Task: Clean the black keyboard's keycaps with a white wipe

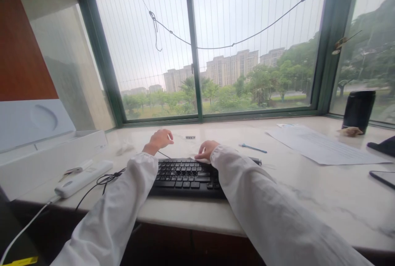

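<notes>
A black keyboard (188, 186) lies near the front edge of the pale marble sill. Over its back edge, my right hand (208, 149) has its fingers closed on a white tissue (203, 160), which is mostly covered by the hand. My left hand (159, 140) hovers beyond the keyboard's back left corner, fingers loosely bent and apart, with nothing visible in them. Between and beyond my hands sits a small dark strip-like piece (190, 137). White sleeves cover parts of the keyboard's left and right ends.
At left are a white power strip (83, 179), a bundled black cable (106, 179) and an open white box (55, 155). To the right lie a blue stick-like tool (253, 148), paper sheets (324, 146), a phone (384, 178) and a black cylinder (358, 110). Windows stand behind.
</notes>
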The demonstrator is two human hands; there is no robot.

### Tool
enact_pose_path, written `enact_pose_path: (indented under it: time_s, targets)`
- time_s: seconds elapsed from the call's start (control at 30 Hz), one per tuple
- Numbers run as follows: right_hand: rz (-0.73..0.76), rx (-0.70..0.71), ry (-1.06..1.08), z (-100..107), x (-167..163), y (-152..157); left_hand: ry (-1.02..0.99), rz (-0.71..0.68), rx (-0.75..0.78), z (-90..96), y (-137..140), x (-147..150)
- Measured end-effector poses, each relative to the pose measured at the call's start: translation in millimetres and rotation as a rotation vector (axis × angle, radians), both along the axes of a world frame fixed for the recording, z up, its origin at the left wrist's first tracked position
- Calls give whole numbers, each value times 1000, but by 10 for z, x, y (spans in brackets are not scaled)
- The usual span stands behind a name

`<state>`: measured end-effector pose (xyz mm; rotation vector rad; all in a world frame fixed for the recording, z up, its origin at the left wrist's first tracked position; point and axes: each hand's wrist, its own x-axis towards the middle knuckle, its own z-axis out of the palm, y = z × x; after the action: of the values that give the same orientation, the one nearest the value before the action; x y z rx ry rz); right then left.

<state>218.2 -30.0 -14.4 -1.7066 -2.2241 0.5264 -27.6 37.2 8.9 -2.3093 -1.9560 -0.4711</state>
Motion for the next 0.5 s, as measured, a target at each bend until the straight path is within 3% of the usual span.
enact_pose_path:
  time_s: [0.13,0.23,0.37,0.5]
  targets:
    - [-45,22,28,-46,-62,-18,25,-30,-112,47,80,5]
    - [-48,38,-15,-42,-121,-55,73,-51,-253,78,287,67]
    - [-85,146,-156,-24,-138,-82,93,-73,-281,27,686,267]
    - [-17,142,-205,-21,-101,-47,103,-126,-294,-99,1009,438]
